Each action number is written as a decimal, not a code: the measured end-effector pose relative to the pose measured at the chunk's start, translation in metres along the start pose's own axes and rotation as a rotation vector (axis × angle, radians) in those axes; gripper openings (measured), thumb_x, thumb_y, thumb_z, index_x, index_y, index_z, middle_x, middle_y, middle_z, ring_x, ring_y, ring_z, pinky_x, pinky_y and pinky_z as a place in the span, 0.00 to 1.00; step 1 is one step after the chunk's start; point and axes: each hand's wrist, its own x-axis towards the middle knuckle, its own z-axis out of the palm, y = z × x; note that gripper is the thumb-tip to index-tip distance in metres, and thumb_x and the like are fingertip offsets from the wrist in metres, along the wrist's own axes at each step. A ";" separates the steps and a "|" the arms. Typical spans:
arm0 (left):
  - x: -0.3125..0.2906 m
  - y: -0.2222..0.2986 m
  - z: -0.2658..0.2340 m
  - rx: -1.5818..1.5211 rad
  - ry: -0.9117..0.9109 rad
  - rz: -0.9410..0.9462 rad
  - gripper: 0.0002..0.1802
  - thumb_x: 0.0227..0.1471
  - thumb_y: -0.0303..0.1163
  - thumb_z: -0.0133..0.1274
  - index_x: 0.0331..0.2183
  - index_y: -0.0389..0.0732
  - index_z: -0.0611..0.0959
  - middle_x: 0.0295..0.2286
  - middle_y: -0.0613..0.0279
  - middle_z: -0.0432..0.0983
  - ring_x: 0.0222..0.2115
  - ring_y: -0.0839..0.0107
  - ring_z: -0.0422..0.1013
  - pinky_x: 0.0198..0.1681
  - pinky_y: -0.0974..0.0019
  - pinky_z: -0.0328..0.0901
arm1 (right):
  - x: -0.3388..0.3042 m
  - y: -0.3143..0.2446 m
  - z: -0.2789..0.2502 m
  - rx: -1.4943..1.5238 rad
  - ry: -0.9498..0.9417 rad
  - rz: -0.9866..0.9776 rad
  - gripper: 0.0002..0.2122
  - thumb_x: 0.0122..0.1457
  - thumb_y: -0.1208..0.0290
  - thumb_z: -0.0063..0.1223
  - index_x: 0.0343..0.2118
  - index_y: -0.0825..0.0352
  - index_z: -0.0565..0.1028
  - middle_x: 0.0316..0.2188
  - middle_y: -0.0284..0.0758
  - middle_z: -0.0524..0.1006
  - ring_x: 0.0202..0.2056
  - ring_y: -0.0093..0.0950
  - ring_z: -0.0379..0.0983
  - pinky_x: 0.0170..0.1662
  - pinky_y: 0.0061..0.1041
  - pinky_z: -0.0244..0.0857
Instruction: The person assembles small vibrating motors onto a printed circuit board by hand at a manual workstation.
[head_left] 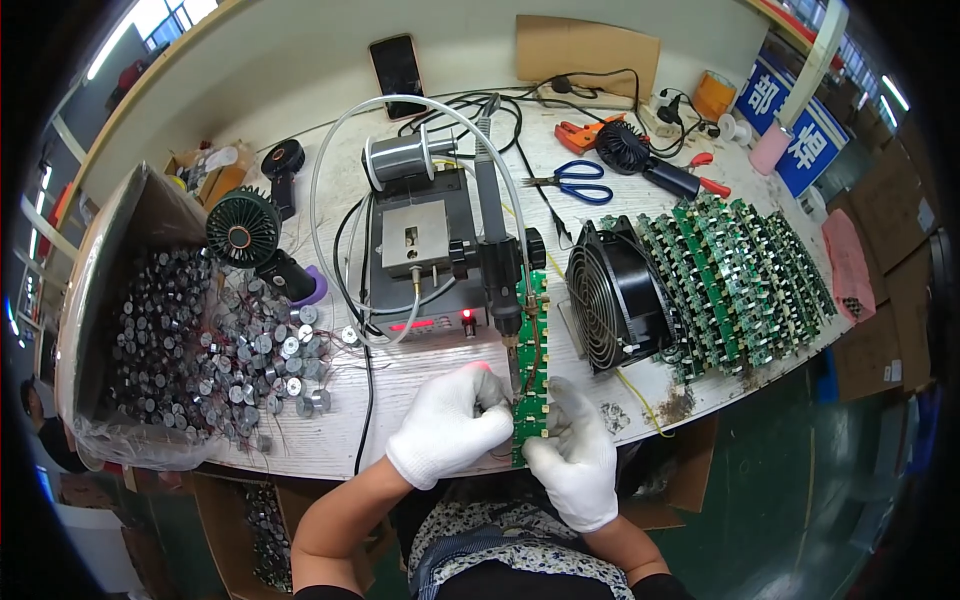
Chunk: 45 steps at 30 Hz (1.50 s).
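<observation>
A long green circuit board strip (537, 330) lies lengthwise in front of me, under the tip of a soldering iron (507, 310) held upright in a stand. My left hand (452, 422), in a white glove, is closed in a pinch at the strip's left edge, just beside the iron's tip; what the fingertips hold is hidden. Also gloved, my right hand (578, 458) grips the strip's right edge with thumb and curled fingers. Behind the hands stands a dark solder feeder box (425, 240) with a solder wire spool (402, 160) on top and a curved clear tube.
Many small round motors (290, 350) spill from a plastic-lined box (85, 300) at left. A black cooling fan (615, 295) and rows of circuit boards (735, 285) stand at right. Farther back are blue-handled scissors (575, 183), small handheld fans (243, 228), a phone (397, 75) and cables.
</observation>
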 end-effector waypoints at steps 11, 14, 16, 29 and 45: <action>-0.002 0.006 -0.004 -0.139 -0.124 -0.186 0.10 0.45 0.32 0.51 0.23 0.34 0.74 0.16 0.62 0.71 0.17 0.76 0.68 0.21 0.70 0.64 | 0.002 -0.003 -0.004 0.032 -0.035 0.060 0.30 0.51 0.86 0.49 0.59 0.76 0.54 0.37 0.38 0.72 0.35 0.20 0.71 0.39 0.17 0.66; -0.007 0.005 -0.002 -0.218 -0.127 -0.265 0.10 0.48 0.32 0.51 0.26 0.34 0.74 0.16 0.63 0.72 0.15 0.78 0.67 0.20 0.73 0.63 | 0.002 -0.004 -0.004 0.035 -0.031 0.068 0.30 0.51 0.86 0.49 0.59 0.76 0.54 0.37 0.37 0.72 0.36 0.20 0.71 0.39 0.18 0.66; -0.009 0.003 0.001 -0.247 -0.130 -0.280 0.10 0.49 0.32 0.51 0.27 0.34 0.74 0.16 0.63 0.72 0.15 0.78 0.67 0.19 0.74 0.63 | 0.002 -0.003 -0.004 0.059 -0.023 0.053 0.30 0.51 0.86 0.49 0.59 0.76 0.54 0.37 0.38 0.72 0.36 0.20 0.71 0.39 0.18 0.66; -0.016 0.004 0.016 -0.425 0.031 -0.234 0.10 0.51 0.29 0.50 0.32 0.32 0.72 0.20 0.61 0.72 0.17 0.77 0.68 0.20 0.73 0.62 | 0.005 -0.008 0.000 0.098 -0.024 0.042 0.29 0.52 0.86 0.48 0.59 0.74 0.55 0.36 0.37 0.73 0.35 0.21 0.71 0.39 0.19 0.67; -0.013 0.007 0.017 -0.394 0.072 -0.235 0.10 0.49 0.29 0.50 0.31 0.31 0.74 0.18 0.61 0.73 0.15 0.79 0.66 0.17 0.75 0.59 | 0.007 -0.006 0.000 0.085 -0.020 0.025 0.29 0.52 0.86 0.48 0.59 0.73 0.55 0.35 0.36 0.73 0.35 0.20 0.72 0.38 0.18 0.67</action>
